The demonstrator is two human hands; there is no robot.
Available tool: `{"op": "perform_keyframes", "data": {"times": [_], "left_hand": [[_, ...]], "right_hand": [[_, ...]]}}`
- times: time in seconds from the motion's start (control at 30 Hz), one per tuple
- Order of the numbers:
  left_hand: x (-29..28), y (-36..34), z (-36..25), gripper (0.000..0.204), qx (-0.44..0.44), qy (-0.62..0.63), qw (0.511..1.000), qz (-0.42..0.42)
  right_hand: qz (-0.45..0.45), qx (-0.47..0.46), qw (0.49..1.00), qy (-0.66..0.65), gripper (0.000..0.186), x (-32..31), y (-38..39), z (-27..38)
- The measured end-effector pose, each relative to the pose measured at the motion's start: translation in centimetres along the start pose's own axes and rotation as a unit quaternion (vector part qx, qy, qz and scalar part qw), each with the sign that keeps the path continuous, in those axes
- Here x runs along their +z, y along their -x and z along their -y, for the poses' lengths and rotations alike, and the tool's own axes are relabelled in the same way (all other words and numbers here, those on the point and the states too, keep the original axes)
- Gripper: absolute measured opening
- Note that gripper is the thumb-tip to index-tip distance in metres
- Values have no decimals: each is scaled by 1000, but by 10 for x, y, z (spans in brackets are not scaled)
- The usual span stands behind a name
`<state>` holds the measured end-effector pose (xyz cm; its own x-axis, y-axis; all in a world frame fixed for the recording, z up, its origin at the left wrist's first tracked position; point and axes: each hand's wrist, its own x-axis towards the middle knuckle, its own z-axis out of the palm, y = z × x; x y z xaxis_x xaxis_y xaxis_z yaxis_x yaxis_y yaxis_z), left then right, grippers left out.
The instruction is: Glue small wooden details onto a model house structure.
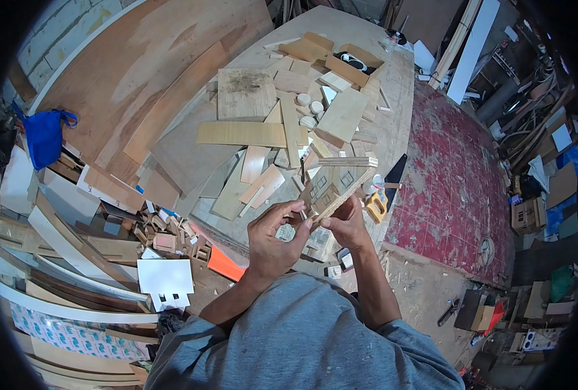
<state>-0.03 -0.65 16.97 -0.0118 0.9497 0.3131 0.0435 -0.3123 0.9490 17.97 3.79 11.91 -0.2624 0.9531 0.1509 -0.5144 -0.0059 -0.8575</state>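
Observation:
Both hands hold a small wooden model house [334,184] made of thin plywood, with window cut-outs and a flat roof strip, just above the near end of the workbench [399,84]. My left hand [272,235] pinches a tiny wooden piece against the model's lower corner. My right hand [346,224] grips the model's lower edge from the right. The fingers hide the bottom of the model.
Plywood offcuts [243,133], strips and small round wooden discs [309,107] cover the workbench. A yellow tool [375,208] lies at its near right corner. Small wood blocks [168,234], a white cut-out card [165,281] and an orange piece [224,263] lie left. Red patterned floor [451,175] right.

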Motion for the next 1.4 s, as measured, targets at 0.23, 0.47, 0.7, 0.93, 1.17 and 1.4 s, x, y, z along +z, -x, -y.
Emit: {"op": "perform_keyframes", "data": {"times": [0.23,0.47,0.7,0.93,1.17,1.4], "left_hand": [[0,0,0,32,-9,7,1000,-5],[1,-2,1,30,-21,35,999,-11],[-1,-2,5,30,-55,91,994,19],[-8,-1,5,35,-66,91,993,44],[-19,-4,17,39,-5,7,996,92],[-24,-9,17,27,97,-63,986,117]], "right_hand": [[-3,-6,1000,-4,80,2,-1,-1],[-12,-3,1000,1,80,3,0,4],[-11,-7,1000,15,79,1,0,4],[-7,-1,1000,24,81,-2,1,8],[24,5,999,40,94,0,-1,11],[41,15,999,29,96,-1,-2,11]]}}
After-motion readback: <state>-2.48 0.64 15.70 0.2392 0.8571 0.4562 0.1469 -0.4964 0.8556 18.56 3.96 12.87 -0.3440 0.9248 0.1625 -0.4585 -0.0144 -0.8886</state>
